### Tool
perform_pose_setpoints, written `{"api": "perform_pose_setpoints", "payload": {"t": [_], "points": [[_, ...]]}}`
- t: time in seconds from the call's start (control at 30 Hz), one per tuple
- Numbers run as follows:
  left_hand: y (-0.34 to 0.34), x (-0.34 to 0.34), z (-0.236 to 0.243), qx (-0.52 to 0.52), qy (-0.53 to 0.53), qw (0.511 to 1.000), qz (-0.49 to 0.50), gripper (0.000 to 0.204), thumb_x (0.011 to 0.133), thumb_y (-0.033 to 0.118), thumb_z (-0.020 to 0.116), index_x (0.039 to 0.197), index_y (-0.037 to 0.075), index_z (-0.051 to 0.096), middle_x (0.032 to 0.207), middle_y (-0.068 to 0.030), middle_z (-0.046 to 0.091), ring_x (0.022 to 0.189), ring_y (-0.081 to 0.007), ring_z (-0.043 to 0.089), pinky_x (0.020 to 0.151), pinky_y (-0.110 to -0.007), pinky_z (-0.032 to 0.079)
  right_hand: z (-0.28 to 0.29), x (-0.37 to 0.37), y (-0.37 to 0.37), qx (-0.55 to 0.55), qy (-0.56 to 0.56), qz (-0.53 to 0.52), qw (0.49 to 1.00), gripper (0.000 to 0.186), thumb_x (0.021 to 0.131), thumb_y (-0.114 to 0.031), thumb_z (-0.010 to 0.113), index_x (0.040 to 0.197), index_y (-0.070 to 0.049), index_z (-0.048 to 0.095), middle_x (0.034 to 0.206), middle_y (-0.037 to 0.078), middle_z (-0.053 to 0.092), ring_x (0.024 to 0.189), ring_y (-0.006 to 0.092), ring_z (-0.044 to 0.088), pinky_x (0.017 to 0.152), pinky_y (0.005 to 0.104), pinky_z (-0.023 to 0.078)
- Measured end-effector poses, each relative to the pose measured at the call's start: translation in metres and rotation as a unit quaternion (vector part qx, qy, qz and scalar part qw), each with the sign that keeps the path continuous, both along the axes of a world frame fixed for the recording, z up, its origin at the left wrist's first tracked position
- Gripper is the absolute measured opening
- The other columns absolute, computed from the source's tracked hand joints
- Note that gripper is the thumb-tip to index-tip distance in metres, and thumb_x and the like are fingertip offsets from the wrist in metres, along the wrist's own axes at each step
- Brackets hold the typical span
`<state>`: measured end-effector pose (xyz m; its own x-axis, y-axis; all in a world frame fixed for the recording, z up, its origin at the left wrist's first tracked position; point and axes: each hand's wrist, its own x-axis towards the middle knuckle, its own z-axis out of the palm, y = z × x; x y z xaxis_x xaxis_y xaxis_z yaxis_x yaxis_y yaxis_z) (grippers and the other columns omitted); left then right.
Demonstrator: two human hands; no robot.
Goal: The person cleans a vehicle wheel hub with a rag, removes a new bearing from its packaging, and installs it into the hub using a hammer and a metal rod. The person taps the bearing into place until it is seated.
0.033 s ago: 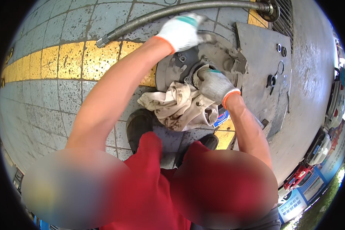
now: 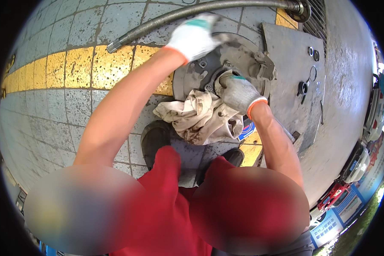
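Observation:
A large round metal part, greasy and grey with bolts around a central opening, lies flat on the floor before me. My left hand, in a white glove with an orange cuff, hovers over its far left edge; motion smears the fingers. At the central opening, my right hand, in a dirtier glove, is closed on a bunched part of a stained beige rag. The rest of that cloth drapes over the near edge of the part, toward my shoes. Its fingertips are hidden inside the opening and the fabric.
A long steel axle shaft with a flanged end lies beyond the round part. To the right, a metal plate carries several small rings and a thin tool. A blue box sits partly under the rag. Yellow tiles cross the floor.
My left hand has shifted left, away from the middle of the round part. The right hand and the rag stay almost where they were.

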<state>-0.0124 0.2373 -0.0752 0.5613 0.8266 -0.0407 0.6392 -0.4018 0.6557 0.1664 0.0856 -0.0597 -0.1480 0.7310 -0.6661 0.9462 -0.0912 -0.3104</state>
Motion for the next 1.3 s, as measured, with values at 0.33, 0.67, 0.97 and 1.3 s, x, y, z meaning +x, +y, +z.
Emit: {"api": "perform_pose_setpoints", "payload": {"t": [0.33,0.67,0.97,1.3], "points": [[-0.200,-0.117,0.029,-0.346,0.269,0.898,-0.032,0.076,0.112,0.056,0.057,0.161,-0.001,0.046,0.130,-0.0354,0.072,0.103,-0.0419,0.079,0.093,-0.046,0.065,0.009,-0.007,0.003,0.031,0.013,0.001,0.999,0.024,0.098,-0.019,0.060,0.105,-0.009,0.080,0.107,0.024,0.079,0.104,0.0449,0.076,0.089,0.0550,0.060],[-0.235,-0.036,0.043,-0.489,-0.084,0.819,-0.288,0.070,0.111,0.063,0.051,0.155,0.009,0.060,0.145,-0.0223,0.071,0.134,-0.0431,0.066,0.114,-0.045,0.051,0.020,-0.008,0.016,-0.021,0.048,-0.004,0.999,0.031,0.106,-0.031,0.058,0.109,-0.005,0.075,0.112,0.028,0.076,0.109,0.0500,0.070,0.094,0.0572,0.055],[-0.203,-0.109,0.014,-0.464,0.116,0.878,0.024,0.089,0.104,0.074,0.059,0.150,-0.001,0.063,0.137,-0.0308,0.073,0.129,-0.0468,0.070,0.107,-0.047,0.055,0.016,-0.006,0.005,0.013,-0.005,0.074,0.997,0.027,0.094,-0.021,0.061,0.104,-0.005,0.081,0.106,0.024,0.079,0.102,0.0443,0.076,0.088,0.0546,0.060],[-0.185,-0.120,-0.003,-0.317,0.096,0.942,0.047,0.057,0.110,0.051,0.066,0.142,0.003,0.069,0.123,-0.0272,0.078,0.120,-0.0461,0.073,0.101,-0.047,0.058,0.011,-0.008,0.008,-0.055,0.212,-0.248,0.944,0.025,0.099,-0.012,0.062,0.114,0.002,0.076,0.105,0.018,0.078,0.101,0.0251,0.072,0.091,0.0394,0.057]]}}
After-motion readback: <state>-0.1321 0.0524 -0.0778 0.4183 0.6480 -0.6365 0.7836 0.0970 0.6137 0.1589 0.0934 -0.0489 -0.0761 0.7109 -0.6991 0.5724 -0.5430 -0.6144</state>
